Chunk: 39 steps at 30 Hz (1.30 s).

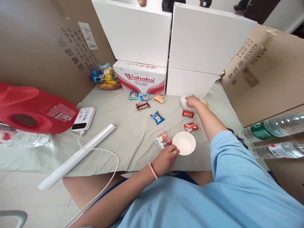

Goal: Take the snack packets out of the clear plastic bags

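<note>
Far to the left of our hands lie a red jug [30,109], a white power bank [83,118] and a long white bar [77,156], its cable [104,186] trailing toward us. Our left hand [167,158], a bead bracelet [153,171] at the wrist, grips the near rim of a white bowl [184,143] between thumb and fingers; a snack packet [162,140] lies touching it just beyond the knuckles. Well beyond that hand, small wrapped snacks [147,103] are scattered before a Wahaha carton [140,77]. Two red packets [190,120] sit between our hands. Our right hand [192,101] stretches out, fingers curled on a crumpled clear bag [184,103] at the foot of a white box [190,82]; how firmly it holds, we cannot tell. Right of that arm lie two water bottles [273,139].
</note>
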Each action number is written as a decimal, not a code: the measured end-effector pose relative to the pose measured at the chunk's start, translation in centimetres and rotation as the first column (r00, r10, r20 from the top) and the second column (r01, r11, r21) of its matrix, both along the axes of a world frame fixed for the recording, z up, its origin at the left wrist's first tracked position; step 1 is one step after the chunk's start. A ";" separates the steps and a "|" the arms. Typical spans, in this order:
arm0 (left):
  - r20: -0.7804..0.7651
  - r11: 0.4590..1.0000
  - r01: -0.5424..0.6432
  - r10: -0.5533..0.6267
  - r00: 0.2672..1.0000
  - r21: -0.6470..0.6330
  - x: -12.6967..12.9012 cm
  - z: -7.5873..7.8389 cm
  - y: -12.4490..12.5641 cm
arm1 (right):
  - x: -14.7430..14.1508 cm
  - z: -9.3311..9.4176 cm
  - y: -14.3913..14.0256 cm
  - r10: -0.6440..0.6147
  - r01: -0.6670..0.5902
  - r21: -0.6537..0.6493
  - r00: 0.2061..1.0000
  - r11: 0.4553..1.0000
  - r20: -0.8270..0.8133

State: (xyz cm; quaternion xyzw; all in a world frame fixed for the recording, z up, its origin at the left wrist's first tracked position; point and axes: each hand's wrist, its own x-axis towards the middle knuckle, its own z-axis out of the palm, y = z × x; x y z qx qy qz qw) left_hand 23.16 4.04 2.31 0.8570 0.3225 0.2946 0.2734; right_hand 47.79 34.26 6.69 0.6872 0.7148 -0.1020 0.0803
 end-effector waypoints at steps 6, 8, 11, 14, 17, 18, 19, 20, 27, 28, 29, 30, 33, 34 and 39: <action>0.055 0.998 -0.056 0.054 0.997 0.040 -1.0 1.5 -0.5 | 0.4 2.1 -3.6 0.022 -0.010 0.174 0.997 0.985 -0.069; 0.072 0.995 -0.081 0.077 0.994 0.055 -1.2 1.7 -0.4 | 0.7 3.6 -6.7 0.111 -0.054 0.337 0.982 0.940 -0.152; 0.086 0.992 -0.106 0.100 0.991 0.064 -1.1 1.8 0.0 | 1.3 5.9 -13.8 0.363 -0.147 0.519 0.867 0.842 -0.342; 0.102 0.992 -0.117 0.112 0.988 0.047 -0.7 1.8 0.5 | 2.0 7.0 -21.8 0.544 -0.301 0.473 0.636 0.828 -0.548; 0.119 0.994 -0.108 0.105 0.987 0.020 -0.1 1.8 1.0 | 2.5 5.9 -27.7 0.538 -0.357 0.404 0.591 0.842 -0.601; 0.121 0.995 -0.095 0.092 0.988 0.014 0.2 1.9 1.1 | 2.5 5.1 -28.9 0.515 -0.342 0.387 0.623 0.856 -0.589; 0.120 0.997 -0.073 0.071 0.990 0.013 0.6 1.9 1.1 | 2.5 4.2 -29.7 0.492 -0.318 0.382 0.657 0.868 -0.571; 0.119 0.999 -0.049 0.046 0.992 0.017 1.0 2.0 1.1 | 2.5 3.2 -30.2 0.477 -0.297 0.387 0.683 0.873 -0.553; 0.051 0.961 -0.203 0.197 0.979 0.190 1.3 2.0 1.5 | 5.7 1.9 -29.5 0.417 -0.162 0.505 0.791 0.848 -0.447; 0.011 0.938 -0.259 0.264 0.965 0.231 0.7 1.7 1.7 | 6.9 2.4 -29.2 0.335 -0.066 0.532 0.840 0.844 -0.427; -0.038 0.909 -0.311 0.334 0.942 0.278 0.1 1.4 1.9 | 8.3 3.0 -28.6 0.229 0.038 0.554 0.885 0.831 -0.404; -0.100 0.877 -0.358 0.408 0.908 0.321 -0.6 0.9 2.1 | 9.8 3.4 -27.9 0.108 0.139 0.567 0.919 0.812 -0.380; -0.293 0.827 -0.423 0.536 0.792 0.370 -2.5 -1.2 2.4 | 14.2 3.5 -23.9 -0.214 0.354 0.561 0.929 0.748 -0.301; -0.340 0.834 -0.422 0.536 0.773 0.356 -2.9 -2.0 2.4 | 15.5 3.1 -22.1 -0.282 0.393 0.550 0.918 0.737 -0.279; -0.373 0.862 -0.393 0.497 0.784 0.321 -4.2 -5.1 2.2 | 19.6 0.1 -12.8 -0.494 0.541 0.370 0.841 0.755 -0.220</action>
